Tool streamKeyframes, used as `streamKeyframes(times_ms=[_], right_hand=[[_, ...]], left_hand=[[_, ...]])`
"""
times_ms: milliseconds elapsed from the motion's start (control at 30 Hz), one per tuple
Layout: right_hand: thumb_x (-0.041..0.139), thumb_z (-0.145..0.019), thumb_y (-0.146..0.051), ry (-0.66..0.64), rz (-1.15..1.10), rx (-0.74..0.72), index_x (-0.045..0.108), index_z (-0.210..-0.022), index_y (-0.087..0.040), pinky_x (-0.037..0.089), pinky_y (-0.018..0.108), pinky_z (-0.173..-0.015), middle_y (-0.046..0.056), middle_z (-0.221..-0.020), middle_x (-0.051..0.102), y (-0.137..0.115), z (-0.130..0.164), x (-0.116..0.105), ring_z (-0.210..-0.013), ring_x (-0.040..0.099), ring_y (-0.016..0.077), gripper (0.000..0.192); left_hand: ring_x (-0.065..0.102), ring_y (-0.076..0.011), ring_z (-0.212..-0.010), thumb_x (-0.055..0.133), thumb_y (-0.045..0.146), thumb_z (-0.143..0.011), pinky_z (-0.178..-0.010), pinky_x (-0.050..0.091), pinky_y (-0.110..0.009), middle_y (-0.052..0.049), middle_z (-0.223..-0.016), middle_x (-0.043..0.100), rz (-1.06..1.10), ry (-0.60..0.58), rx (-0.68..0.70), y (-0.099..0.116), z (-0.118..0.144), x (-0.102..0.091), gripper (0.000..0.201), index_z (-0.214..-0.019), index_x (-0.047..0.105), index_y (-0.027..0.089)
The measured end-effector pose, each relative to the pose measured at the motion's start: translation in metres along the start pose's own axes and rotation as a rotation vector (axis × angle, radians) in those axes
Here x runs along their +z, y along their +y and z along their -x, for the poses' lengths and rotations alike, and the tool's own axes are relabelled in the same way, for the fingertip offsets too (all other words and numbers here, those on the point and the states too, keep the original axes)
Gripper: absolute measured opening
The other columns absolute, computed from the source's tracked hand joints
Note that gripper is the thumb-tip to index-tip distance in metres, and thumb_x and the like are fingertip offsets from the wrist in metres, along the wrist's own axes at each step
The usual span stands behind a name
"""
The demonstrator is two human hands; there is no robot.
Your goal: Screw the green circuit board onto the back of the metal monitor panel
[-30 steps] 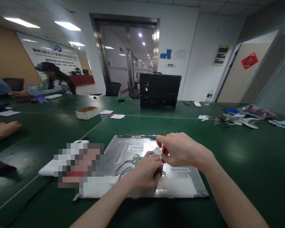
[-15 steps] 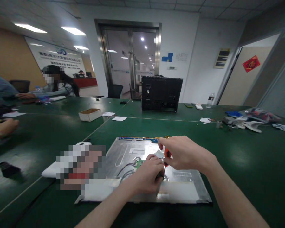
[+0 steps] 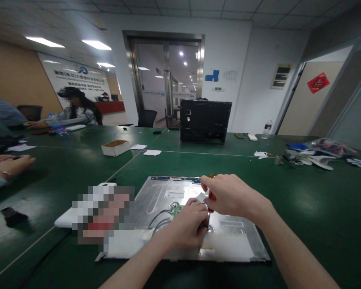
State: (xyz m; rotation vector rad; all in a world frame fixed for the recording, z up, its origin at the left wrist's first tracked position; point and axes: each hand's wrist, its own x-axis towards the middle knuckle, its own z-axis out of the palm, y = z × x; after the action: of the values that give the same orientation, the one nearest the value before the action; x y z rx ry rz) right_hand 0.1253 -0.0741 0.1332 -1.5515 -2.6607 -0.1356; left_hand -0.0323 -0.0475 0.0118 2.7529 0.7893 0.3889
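Observation:
A flat metal display panel (image 3: 237, 241) lies back side up on the table before me. My right hand (image 3: 233, 194) is closed around the red-and-black handle of a screwdriver (image 3: 211, 196), held nearly upright with its thin shaft pointing down at the panel. My left hand (image 3: 189, 224) rests over the panel's middle with its fingers curled in near the shaft's lower end; what they grip, if anything, is hidden. Beside the left hand, part of a green circuit board (image 3: 176, 209) shows, with dark cables (image 3: 159, 218) running from it.
Left of the panel lies a white object (image 3: 64, 218), partly blurred out. Farther off stand an open small box (image 3: 115, 149), a black monitor casing (image 3: 206, 122) and a water bottle (image 3: 267, 129). Loose parts and bags (image 3: 306, 156) lie at right. Other people sit at left, one person's hands (image 3: 13, 166) nearby.
The view has tilted up slightly. My hands and the screwdriver keep almost the same place on the panel. The other person's hands at the left edge have come a little farther into view.

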Motion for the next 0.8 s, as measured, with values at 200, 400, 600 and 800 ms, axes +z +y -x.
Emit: streamKeyframes(times_ms=[200, 400, 600, 800], right_hand=[[0.060, -0.080, -0.034, -0.006, -0.019, -0.005, 0.058, -0.099, -0.020, 0.030, 0.026, -0.052, 0.005, -0.079, 0.070, -0.0012, 0.0012, 0.0008, -0.069, 0.063, 0.0204, 0.024], [0.049, -0.089, -0.044, -0.009, 0.064, 0.109, 0.064, -0.092, -0.020, 0.035, 0.027, -0.054, 0.008, -0.078, 0.070, -0.0046, -0.0030, 0.0018, -0.072, 0.066, 0.0232, 0.029], [0.051, -0.086, -0.031, 0.022, 0.049, 0.031, 0.061, -0.091, -0.020, 0.026, 0.026, -0.049, 0.005, -0.074, 0.068, -0.0005, -0.0022, 0.0033, -0.066, 0.064, 0.0206, 0.016], [0.056, -0.078, -0.025, 0.027, -0.016, -0.021, 0.056, -0.094, -0.020, 0.021, 0.027, -0.048, 0.003, -0.078, 0.069, 0.0009, 0.0001, 0.0039, -0.066, 0.063, 0.0196, 0.017]], left_hand=[[0.054, -0.0206, -0.087, 0.054, 0.008, -0.064, -0.093, 0.032, -0.039, -0.002, -0.087, 0.061, 0.005, 0.011, 0.007, 0.0000, 0.0000, -0.0006, 0.013, -0.072, 0.053, 0.019], [0.054, -0.0205, -0.090, 0.056, 0.009, -0.064, -0.094, 0.032, -0.037, -0.003, -0.086, 0.060, -0.008, 0.031, 0.008, 0.0012, 0.0007, -0.0010, 0.012, -0.071, 0.052, 0.018], [0.055, -0.0208, -0.089, 0.056, 0.010, -0.064, -0.092, 0.033, -0.038, -0.003, -0.087, 0.061, -0.015, 0.037, 0.007, -0.0002, 0.0004, 0.0003, 0.011, -0.070, 0.051, 0.018], [0.054, -0.0212, -0.088, 0.055, 0.009, -0.063, -0.092, 0.034, -0.038, -0.003, -0.088, 0.062, 0.000, 0.032, 0.011, 0.0009, 0.0004, -0.0002, 0.012, -0.071, 0.052, 0.018]])
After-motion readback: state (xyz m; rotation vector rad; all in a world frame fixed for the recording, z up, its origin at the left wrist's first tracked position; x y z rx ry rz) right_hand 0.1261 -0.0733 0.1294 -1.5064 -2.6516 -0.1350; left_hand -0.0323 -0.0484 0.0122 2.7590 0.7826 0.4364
